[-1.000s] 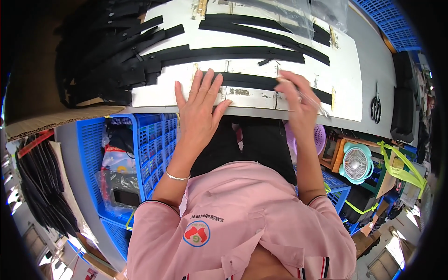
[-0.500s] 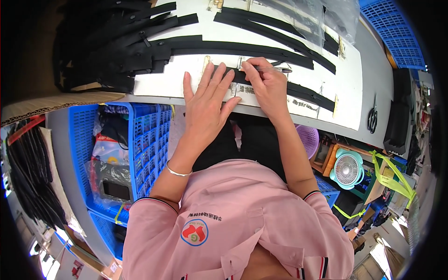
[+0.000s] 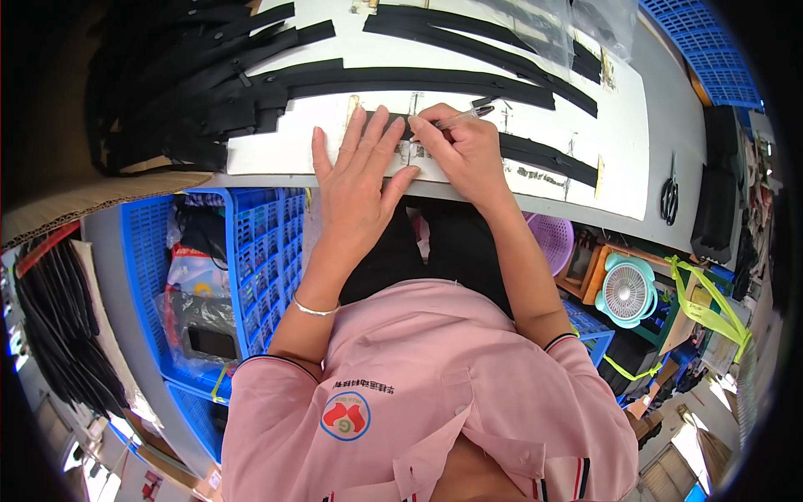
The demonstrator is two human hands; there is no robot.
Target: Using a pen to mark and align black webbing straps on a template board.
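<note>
A black zipper (image 3: 548, 157) lies along the near side of a white board (image 3: 619, 142). My left hand (image 3: 358, 171) is flat over its left part, fingers spread and pressing it to the board. In my right hand (image 3: 464, 155) is a pen (image 3: 475, 112), pinched between thumb and fingers, its back end pointing to the far right. The pen's tip comes down at the zipper just right of my left fingers; the exact contact is hidden by my fingers. Dark pencil-like marks (image 3: 535, 176) show on the board by the zipper.
More black zippers (image 3: 418, 79) lie farther back, with a large pile (image 3: 176, 92) at the left. Clear plastic bags (image 3: 602, 29) rest at the far side. Black scissors (image 3: 669, 199) lie at the right. Blue crates (image 3: 268, 268), a purple basket (image 3: 550, 243) and a turquoise fan (image 3: 627, 290) stand below the table.
The view has shifted slightly. My right hand has come a little toward me and the pen's back end has swung away from me. My left hand stays flat on the zipper.
</note>
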